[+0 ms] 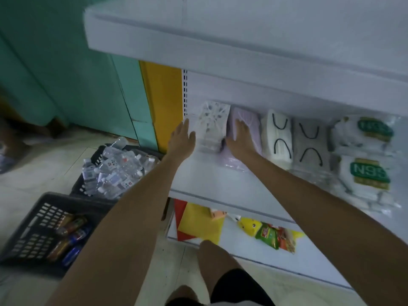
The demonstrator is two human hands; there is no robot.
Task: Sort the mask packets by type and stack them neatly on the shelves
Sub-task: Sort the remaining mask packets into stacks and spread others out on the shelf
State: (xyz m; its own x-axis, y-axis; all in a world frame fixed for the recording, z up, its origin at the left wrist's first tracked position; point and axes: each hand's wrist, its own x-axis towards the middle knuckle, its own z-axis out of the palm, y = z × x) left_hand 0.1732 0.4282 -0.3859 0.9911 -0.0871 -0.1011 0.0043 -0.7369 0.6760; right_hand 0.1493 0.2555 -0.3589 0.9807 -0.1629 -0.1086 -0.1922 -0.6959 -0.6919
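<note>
Lilac plastic mask packets [245, 112] lay under the right hand [240, 140], white patterned packets [212, 120] beside the left hand [182, 140], fingers [239, 127] released. Sorting seemed nearly done.

Pretty dim, flat indoor light here, cool and a bit washed out. The white middle shelf [207, 180] is the brightest bit, and its back, right under the upper shelf [242, 51], sits in soft shadow. Everything's smeary. The green print on the mask packets [366, 173] at the shelf's right end is mushy, with a faint plastic sheen. Left of the shelf the teal wall [55, 62] goes murky, and the shelf's edges bow from the wide lens.
</note>
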